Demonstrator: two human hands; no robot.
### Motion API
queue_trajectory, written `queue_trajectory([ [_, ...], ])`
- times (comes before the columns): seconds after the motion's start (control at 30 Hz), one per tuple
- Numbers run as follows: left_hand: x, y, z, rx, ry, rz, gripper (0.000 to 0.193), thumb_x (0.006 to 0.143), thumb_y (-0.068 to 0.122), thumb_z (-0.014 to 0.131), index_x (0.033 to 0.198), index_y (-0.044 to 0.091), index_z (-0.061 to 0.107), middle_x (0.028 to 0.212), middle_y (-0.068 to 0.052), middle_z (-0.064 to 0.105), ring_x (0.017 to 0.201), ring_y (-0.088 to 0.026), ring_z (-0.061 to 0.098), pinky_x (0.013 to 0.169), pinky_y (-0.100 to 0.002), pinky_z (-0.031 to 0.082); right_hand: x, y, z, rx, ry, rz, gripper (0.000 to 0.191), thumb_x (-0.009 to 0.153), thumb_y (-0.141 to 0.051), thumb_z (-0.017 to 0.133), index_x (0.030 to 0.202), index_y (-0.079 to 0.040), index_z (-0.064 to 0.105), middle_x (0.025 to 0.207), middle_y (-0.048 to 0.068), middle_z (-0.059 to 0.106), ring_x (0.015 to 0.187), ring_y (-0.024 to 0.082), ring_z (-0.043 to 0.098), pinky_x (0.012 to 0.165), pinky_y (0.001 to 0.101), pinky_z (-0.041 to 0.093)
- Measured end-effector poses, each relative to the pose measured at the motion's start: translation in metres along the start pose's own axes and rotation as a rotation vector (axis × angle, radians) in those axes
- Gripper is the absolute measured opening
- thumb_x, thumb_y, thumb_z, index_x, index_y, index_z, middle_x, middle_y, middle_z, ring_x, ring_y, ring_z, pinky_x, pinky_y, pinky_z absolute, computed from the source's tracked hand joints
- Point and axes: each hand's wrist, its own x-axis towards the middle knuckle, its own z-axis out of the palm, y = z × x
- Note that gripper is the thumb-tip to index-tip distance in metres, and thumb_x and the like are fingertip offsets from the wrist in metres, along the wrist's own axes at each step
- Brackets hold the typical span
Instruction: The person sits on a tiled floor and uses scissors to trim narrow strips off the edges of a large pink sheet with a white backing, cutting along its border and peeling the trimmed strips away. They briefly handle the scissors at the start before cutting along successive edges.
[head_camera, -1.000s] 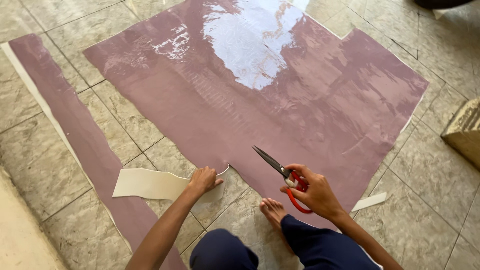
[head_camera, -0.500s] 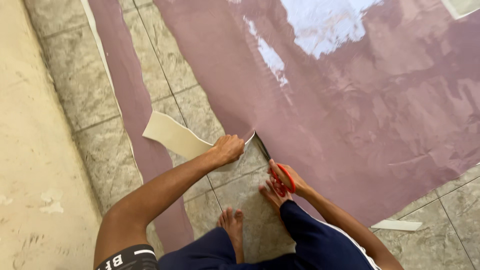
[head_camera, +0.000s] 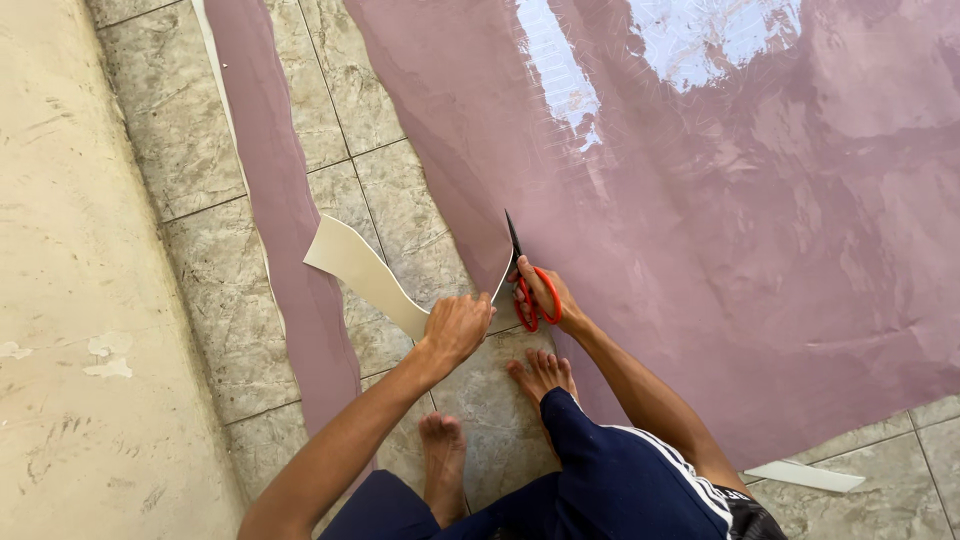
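Floor tiles (head_camera: 190, 150), beige and marbled, carry everything; a plain plaster wall (head_camera: 60, 300) runs along the left. One large mauve sheet (head_camera: 720, 200) lies spread across the tiles, glossy under reflected light, with one long mauve strip (head_camera: 280, 200) lying apart beside it. One pair of red-handled scissors (head_camera: 525, 280) sits at the sheet's near edge, long axis pointing away from the person. The right hand (head_camera: 548, 295) grips the handles. The left hand (head_camera: 455, 328) pinches the cut flap (head_camera: 370, 272), pale underside showing. Two bare feet rest below.

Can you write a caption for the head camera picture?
Right hand cuts mauve sheet with red-handled scissors; left hand holds the cut strip.
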Motion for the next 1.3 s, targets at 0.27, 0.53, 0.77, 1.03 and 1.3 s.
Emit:
queue_trajectory([
  [0.27,-0.006,0.019,0.008,-0.111,-0.026,-0.108,0.027,0.097,0.023,0.059,0.093,-0.003,0.064,0.065,-0.025,0.068,0.061,-0.041,0.071,0.055,-0.05,0.058,0.004,0.003,0.011,0.014,0.117,-0.02,0.062,0.1,-0.059,0.052,0.087,0.001,0.063,0.054,0.001,0.049,0.04,0.01,0.044,0.037,0.0288,0.037],
  [0.53,0.004,0.029,0.022,-0.233,-0.027,-0.106,0.028,0.092,0.018,0.059,0.079,-0.007,0.065,0.06,-0.029,0.064,0.058,-0.044,0.069,0.054,-0.05,0.059,0.038,-0.016,0.015,-0.114,0.172,-0.152,0.073,0.109,-0.064,0.045,0.07,-0.004,0.057,0.06,-0.001,0.052,0.05,0.007,0.046,0.045,0.0268,0.039],
  [0.77,0.004,0.03,0.028,-0.26,-0.033,-0.119,0.028,0.089,0.017,0.06,0.078,-0.008,0.066,0.06,-0.03,0.063,0.058,-0.045,0.069,0.054,-0.05,0.058,0.037,-0.03,0.005,0.004,0.053,-0.008,0.063,0.1,-0.062,0.048,0.072,-0.005,0.055,0.058,0.002,0.049,0.046,0.014,0.046,0.042,0.0326,0.039],
  [1.03,0.003,0.032,0.028,-0.284,0.005,-0.126,0.028,0.088,0.017,0.06,0.079,-0.009,0.066,0.059,-0.03,0.063,0.056,-0.045,0.068,0.051,-0.049,0.057,0.068,-0.059,-0.015,-0.005,-0.057,0.093,0.061,0.098,-0.063,0.05,0.081,-0.005,0.06,0.058,-0.001,0.048,0.045,0.01,0.044,0.038,0.0299,0.037],
  [1.3,-0.006,0.026,0.019,-0.375,-0.052,-0.221,0.032,0.088,0.02,0.061,0.079,-0.01,0.066,0.05,-0.025,0.059,0.047,-0.038,0.066,0.046,-0.046,0.056,0.069,-0.073,-0.014,-0.184,0.024,-0.001,0.059,0.096,-0.06,0.055,0.076,-0.005,0.062,0.052,0.0,0.046,0.037,0.012,0.042,0.032,0.0318,0.036],
])
